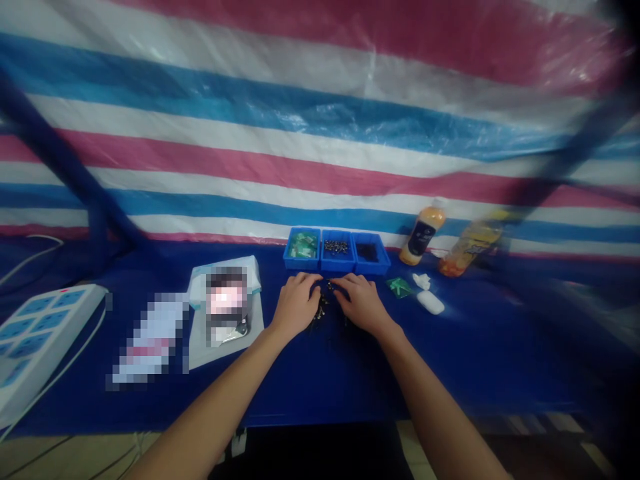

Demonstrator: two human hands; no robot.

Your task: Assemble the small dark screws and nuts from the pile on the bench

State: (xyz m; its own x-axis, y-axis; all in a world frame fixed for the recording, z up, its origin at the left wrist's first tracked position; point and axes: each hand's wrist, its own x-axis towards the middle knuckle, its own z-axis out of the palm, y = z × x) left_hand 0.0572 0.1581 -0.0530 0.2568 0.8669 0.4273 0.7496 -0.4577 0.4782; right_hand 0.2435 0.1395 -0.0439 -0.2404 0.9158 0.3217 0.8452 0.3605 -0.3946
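Both my hands rest on the blue table (450, 360) just in front of three small blue bins (336, 251). My left hand (296, 305) has its fingers curled down over a pile of small dark parts (320, 313). My right hand (361, 304) is curled the same way, its fingertips meeting the left hand's over the pile. What the fingers pinch is too small to make out. The left bin holds green pieces, the middle one small metal parts, the right one dark parts.
A green packet (399, 287) and white earbud case (430, 302) lie right of my hands. Two drink bottles (423, 235) stand further back. A power strip (35, 333) sits at far left, papers and a blurred item beside it. A striped tarp (320, 133) hangs behind.
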